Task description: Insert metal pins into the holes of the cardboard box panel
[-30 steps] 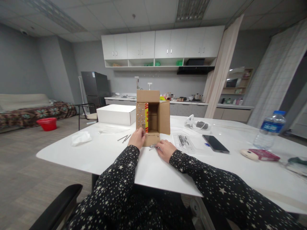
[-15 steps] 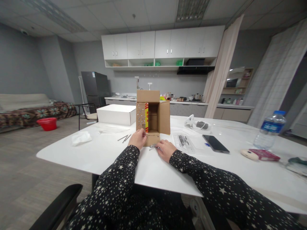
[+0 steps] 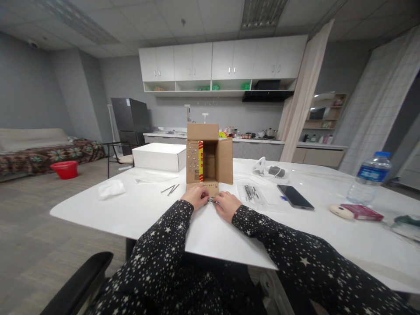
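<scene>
In the head view, several thin metal nails [image 3: 210, 200] lie bunched on the table between my hands. My right hand [image 3: 227, 204] has its curled fingertips on their right end. My left hand [image 3: 196, 196] is closed, its fingertips at the left end of the bunch; its grip is partly hidden. Right behind stands an open cardboard box [image 3: 224, 161], its opening facing me. Small round heads dot its left flap, beside a yellow and red strip. A row of dark dots marks the lower flap, which my left hand partly covers. More nails [image 3: 170, 189] lie apart to the left.
A white box [image 3: 159, 156] and crumpled tissue [image 3: 111, 189] are on the left. To the right lie a clear bag of dark metal pieces [image 3: 252, 193], a phone [image 3: 295, 197], a white strapped device [image 3: 274, 171], a small maroon box [image 3: 365, 212] and a water bottle [image 3: 369, 179].
My left hand has moved down and to the right, from the box's front to the bunch of nails. My right hand has stayed nearly still.
</scene>
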Tool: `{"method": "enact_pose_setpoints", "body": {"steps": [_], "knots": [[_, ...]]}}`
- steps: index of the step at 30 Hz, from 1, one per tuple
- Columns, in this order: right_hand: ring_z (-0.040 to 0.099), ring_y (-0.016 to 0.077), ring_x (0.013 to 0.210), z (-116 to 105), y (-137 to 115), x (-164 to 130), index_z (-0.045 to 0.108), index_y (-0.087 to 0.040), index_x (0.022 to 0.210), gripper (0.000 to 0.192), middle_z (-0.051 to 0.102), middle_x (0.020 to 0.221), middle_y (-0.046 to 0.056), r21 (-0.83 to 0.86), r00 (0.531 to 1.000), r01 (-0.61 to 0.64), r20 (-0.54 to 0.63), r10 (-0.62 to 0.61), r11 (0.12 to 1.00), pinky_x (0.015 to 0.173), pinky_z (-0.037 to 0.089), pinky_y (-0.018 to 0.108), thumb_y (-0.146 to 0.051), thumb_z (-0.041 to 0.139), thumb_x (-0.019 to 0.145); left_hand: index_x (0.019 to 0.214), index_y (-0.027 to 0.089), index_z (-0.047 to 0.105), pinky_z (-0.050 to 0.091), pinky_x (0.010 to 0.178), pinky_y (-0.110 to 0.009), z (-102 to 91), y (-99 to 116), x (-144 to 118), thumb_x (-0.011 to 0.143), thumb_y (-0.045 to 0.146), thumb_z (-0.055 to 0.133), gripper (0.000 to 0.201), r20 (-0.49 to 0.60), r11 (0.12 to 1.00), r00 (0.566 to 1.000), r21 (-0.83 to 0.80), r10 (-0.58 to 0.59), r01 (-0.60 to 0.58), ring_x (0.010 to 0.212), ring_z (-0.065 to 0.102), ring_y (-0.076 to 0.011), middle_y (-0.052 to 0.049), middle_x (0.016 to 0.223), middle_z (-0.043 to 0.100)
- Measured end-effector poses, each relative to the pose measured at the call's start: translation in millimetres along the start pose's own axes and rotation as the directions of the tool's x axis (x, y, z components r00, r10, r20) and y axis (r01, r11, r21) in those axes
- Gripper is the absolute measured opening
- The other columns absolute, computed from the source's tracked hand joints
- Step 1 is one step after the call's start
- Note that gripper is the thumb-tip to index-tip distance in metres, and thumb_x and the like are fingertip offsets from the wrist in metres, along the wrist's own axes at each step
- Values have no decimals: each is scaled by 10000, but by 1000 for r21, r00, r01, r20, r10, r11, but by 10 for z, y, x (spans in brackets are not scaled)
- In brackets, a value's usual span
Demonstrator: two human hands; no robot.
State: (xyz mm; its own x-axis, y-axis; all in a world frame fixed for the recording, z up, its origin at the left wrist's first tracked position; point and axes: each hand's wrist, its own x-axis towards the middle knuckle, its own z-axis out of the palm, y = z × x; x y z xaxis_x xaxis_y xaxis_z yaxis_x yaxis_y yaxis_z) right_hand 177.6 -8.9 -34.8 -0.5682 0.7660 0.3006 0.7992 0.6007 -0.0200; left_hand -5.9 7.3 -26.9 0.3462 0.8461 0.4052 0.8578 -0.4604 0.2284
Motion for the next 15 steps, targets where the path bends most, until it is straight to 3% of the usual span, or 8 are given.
{"method": "enact_pose_setpoints", "body": {"steps": [15], "knots": [[505,206,975,21,12,11,637,-209,1048,251,595,1040,76,1,1000,7,1,-7,1000,809,376,314,-255,432,911,783,184,676,467,699,-261,10,16,-9,753,260,573,132,46,1000,999,19,-9,8,751,619,-175,-44,804,683]]}}
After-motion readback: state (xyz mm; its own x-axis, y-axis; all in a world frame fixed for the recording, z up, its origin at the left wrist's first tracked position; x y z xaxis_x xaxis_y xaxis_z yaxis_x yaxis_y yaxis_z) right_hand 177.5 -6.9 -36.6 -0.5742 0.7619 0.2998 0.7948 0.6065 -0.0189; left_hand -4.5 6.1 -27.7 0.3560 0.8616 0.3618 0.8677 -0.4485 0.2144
